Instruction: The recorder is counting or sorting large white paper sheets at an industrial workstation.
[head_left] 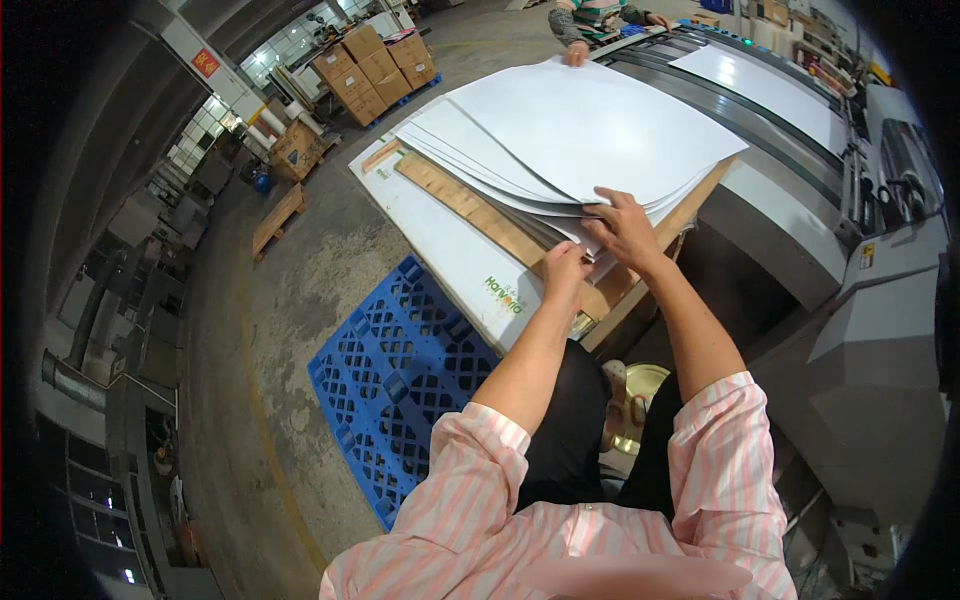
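Large white sheets lie in a loose stack, their near corner lifted and fanned into curved layers. My right hand grips the near corner of the upper sheets, fingers on top and the thumb side hidden below. Just left of it and lower, my left hand is closed, pinching the edges of the lower sheets at the same corner. Beneath the sheets shows a brown board, resting on a white printed panel. Across the stack, a co-worker's hand touches the far edge of the top sheet.
A grey machine with a sheet on its bed stands along the right. On the floor at left lies a blue plastic pallet. Cardboard boxes are stacked farther back, near a small wooden pallet. A round yellowish stool seat shows by my legs.
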